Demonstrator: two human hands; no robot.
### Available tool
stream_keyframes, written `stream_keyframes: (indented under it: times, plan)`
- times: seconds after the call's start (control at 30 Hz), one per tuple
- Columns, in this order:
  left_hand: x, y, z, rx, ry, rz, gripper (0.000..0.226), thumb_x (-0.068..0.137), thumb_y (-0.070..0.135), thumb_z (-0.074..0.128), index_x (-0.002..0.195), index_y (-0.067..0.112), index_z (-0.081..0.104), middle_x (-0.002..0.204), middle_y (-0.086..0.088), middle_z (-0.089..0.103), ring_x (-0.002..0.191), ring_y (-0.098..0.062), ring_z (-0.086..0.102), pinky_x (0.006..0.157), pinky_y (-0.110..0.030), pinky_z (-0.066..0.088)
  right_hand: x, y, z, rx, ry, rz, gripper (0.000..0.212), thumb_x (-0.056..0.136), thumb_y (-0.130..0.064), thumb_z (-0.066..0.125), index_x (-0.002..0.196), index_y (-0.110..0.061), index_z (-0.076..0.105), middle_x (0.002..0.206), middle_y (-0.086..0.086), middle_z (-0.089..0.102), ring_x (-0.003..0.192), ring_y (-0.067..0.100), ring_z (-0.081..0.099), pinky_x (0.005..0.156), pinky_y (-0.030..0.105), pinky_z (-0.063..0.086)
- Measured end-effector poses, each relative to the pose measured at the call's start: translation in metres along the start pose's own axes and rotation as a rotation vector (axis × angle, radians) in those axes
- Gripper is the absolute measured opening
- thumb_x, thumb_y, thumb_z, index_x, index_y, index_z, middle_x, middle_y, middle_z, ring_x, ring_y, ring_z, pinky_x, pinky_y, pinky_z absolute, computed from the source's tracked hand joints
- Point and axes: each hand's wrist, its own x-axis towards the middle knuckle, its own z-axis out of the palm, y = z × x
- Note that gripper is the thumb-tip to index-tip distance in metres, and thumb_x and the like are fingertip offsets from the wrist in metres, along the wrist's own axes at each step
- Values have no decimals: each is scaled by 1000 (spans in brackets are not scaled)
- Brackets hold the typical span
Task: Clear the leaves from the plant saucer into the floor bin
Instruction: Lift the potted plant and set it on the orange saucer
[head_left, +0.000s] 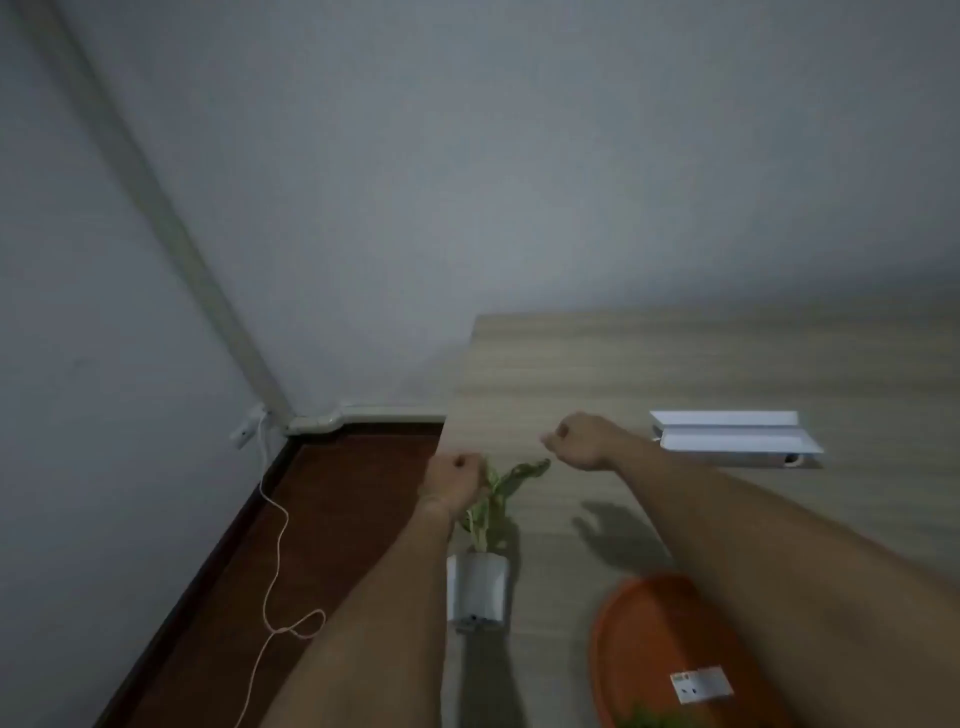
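An orange plant saucer (644, 639) lies on the wooden table near the bottom edge, with green leaves (649, 719) showing at its lower rim and a white label on it. A small plant in a white pot (477, 592) stands to its left. My left hand (453, 483) is stretched out above the plant's leaves, fingers curled into a fist. My right hand (584, 440) is held out further right, also a fist, above the bare table. Neither hand visibly holds anything. No bin is in view.
A white open box (737, 439) lies on the wooden table (675, 364) at the right. The table's left edge drops to a dark red floor (332, 519) with a thin white cable (275, 571) from a wall socket. Grey walls meet in a corner.
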Motion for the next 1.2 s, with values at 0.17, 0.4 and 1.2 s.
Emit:
stream_keyframes:
  times: [0.17,0.4,1.2]
  plan:
    - [-22,-71,-17,140,74,-87,19,83,27,59,73,15,70,96,-18,73,85,-29,65,76,-34,50,-5,-7,108,181,-225,139,40,89,-48,51,78,-11,63,79,10,62,80,29,64,70,30,50]
    - [-16,-115,-20,147,-143,-267,43,69,41,64,97,8,67,107,-14,67,103,-27,64,94,-32,48,4,-19,195,438,-207,324,48,79,-48,59,100,-5,64,107,16,67,92,27,63,76,31,51]
    - [-35,-45,121,-119,-322,73,36,78,2,68,113,12,67,105,-4,72,93,-17,69,80,-30,58,-72,120,109,1188,171,377,55,67,-12,85,115,-4,59,108,9,73,97,24,71,84,40,59]
